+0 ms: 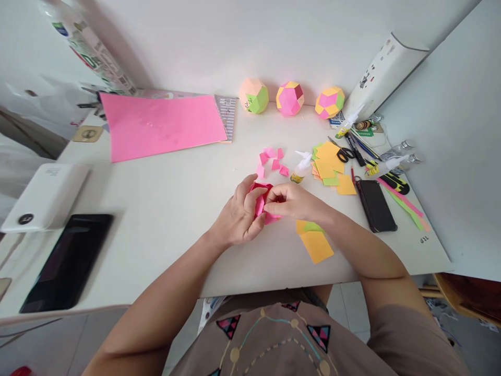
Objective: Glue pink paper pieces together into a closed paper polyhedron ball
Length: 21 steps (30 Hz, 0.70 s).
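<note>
Presently, the left hand point(240, 216) is curled around a pink paper form point(260, 206) at the centre of the frame – fingers bent, thumb low. The right hand point(293, 201) is partly closed at the form's right side; whether its fingertips pinch the paper cannot be determined. Small pink pieces point(275, 164) lie above – a glue bottle point(300, 170) is to their right.

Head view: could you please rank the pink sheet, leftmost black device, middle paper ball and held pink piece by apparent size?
1. Pink sheet
2. Black device
Unsure order: middle paper ball, held pink piece (the latter partly hidden)
</note>
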Available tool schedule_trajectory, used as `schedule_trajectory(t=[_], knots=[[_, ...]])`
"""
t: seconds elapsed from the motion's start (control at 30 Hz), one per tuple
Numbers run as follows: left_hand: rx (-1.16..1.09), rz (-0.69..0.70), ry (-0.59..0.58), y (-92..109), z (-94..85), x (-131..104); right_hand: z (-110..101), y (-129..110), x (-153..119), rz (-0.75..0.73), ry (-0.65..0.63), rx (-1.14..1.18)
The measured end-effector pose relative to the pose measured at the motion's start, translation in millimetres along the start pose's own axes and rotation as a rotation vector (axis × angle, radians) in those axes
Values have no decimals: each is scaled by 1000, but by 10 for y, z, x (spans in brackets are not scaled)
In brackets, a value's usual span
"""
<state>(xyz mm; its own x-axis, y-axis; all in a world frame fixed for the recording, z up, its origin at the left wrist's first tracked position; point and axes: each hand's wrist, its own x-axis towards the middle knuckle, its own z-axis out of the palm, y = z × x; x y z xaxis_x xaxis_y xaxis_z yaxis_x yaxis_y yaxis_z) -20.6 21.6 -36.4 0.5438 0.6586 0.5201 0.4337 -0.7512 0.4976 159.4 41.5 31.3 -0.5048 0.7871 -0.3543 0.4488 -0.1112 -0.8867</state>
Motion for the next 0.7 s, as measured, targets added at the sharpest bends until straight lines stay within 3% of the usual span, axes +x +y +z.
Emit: schedule_trajectory(t=[0.27,0.7], knots=[[20,-4,-14,-12,0,-1,-30,14,13,-24,-70,-8],[109,-28,-1,-8,2,-21,-33,76,49,-76,-41,-7]])
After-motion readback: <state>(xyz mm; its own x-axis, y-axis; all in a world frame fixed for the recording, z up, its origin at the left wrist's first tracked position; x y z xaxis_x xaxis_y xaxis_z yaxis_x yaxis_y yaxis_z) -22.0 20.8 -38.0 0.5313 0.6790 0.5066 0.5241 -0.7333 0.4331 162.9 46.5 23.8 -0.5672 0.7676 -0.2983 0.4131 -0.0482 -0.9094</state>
